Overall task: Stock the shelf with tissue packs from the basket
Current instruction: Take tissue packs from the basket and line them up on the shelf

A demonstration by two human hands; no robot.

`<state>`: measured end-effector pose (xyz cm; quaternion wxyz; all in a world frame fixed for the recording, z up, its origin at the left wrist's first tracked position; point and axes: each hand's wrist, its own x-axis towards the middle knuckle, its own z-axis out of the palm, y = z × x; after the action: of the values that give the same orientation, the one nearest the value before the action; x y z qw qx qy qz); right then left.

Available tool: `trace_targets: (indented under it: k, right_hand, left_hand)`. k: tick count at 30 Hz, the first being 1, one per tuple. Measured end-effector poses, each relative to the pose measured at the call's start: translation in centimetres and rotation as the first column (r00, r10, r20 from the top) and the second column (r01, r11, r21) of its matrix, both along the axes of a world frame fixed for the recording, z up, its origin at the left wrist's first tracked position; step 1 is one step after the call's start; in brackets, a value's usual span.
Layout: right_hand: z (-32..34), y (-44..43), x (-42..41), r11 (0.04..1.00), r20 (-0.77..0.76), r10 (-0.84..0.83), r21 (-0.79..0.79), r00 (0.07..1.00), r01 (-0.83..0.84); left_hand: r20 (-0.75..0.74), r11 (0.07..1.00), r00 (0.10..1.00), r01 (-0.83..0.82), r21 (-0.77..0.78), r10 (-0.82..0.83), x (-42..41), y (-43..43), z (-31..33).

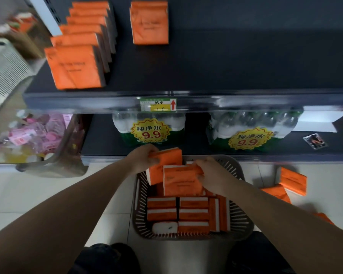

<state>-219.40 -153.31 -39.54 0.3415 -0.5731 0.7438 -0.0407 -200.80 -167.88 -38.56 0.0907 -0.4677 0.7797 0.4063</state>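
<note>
A grey slatted basket point(240, 216) on the floor holds several orange tissue packs point(193, 214). My left hand point(142, 158) grips one orange pack point(169, 156), lifted above the basket's far rim. My right hand point(211, 175) holds another orange pack point(181, 182) that lies on top of the pile. On the dark shelf point(226, 62) above, a row of orange packs point(77, 56) stands at the left. Two more packs point(150, 24) stand near the middle back.
Bottled water packs point(151, 129) with 9.9 price stickers sit on the lower shelf. A clear bin of pink items point(34, 135) is at the left. Loose orange packs point(292, 182) lie on the floor to the right of the basket. My knees are at the bottom.
</note>
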Motion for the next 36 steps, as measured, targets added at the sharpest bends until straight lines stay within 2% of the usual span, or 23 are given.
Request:
trace_targets:
  k: [5,8,14,17,23,28,32,36]
  right_hand:
    - [3.6,-0.8,0.0,0.996,0.126,-0.059,-0.061,0.99,0.067]
    - [5.8,-1.0,0.2,0.983,0.244,-0.108,-0.116,0.964,0.14]
    - [8.8,-1.9,0.8,0.94,0.356,-0.201,-0.192,0.913,0.282]
    - [9.9,-2.6,1.2,0.914,0.407,-0.224,-0.228,0.885,0.336]
    - [12.6,-4.0,1.4,0.832,0.496,-0.243,-0.335,0.834,0.442]
    - [14.8,-5.6,1.4,0.764,0.514,-0.233,-0.428,0.825,0.482]
    - [16.3,-6.8,1.3,0.72,0.538,-0.258,-0.447,0.803,0.531]
    - [18.0,-8.2,1.0,0.696,0.63,-0.257,-0.405,0.733,0.593]
  left_hand:
    - [-0.139,0.991,0.982,-0.124,0.043,0.129,0.0,0.1,3.3]
    - [-0.238,0.972,0.945,-0.201,0.125,0.226,0.1,0.3,5.1]
    - [-0.399,0.876,0.789,-0.349,0.333,0.467,0.4,0.8,7.6]
    - [-0.459,0.827,0.702,-0.357,0.435,0.544,0.4,0.7,8.7]
    - [-0.531,0.799,0.608,-0.349,0.49,0.591,0.3,-0.2,11.6]
    - [-0.629,0.838,0.571,-0.227,0.497,0.527,0.4,-1.3,14.1]
    - [-0.649,0.853,0.574,-0.196,0.484,0.499,0.3,-2.2,15.2]
    - [-0.694,0.854,0.502,-0.227,0.469,0.515,0.0,-4.1,16.7]
